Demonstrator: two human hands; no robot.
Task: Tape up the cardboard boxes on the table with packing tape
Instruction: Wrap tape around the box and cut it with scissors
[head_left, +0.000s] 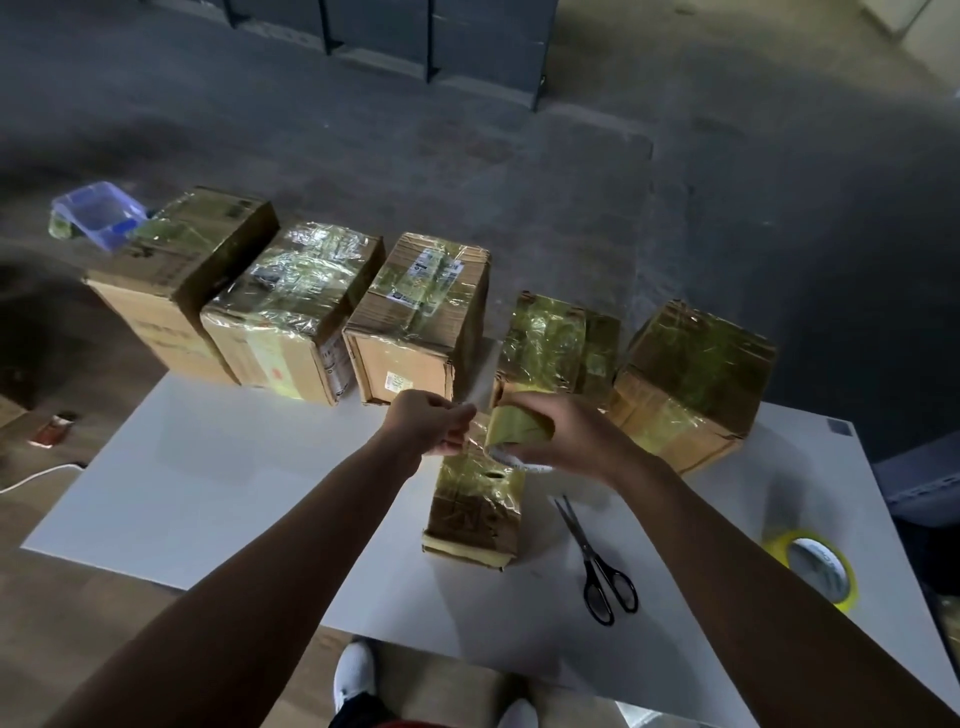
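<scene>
Fingers of the left hand (431, 423) are seen pinched on the free end of a strip of clear tape (477, 405), while those of the right hand (569, 434) are curled round the roll of packing tape (519, 427) — both held just above the small cardboard box (475, 512) on the white table (208, 467). That box is laid flat, its long axis running away from the person, its top wrapped in yellowish tape and closed, so its contents are hidden. Five larger boxes (415, 317) are lined up side by side along the far edge, all shut and taped. A blue plastic tub (98, 213) is seen beside the leftmost one; what it holds cannot be told. Black scissors (597, 564) are laid just right of the small box, blades pointing away, and a second tape roll (823, 569) is set near the right edge.
</scene>
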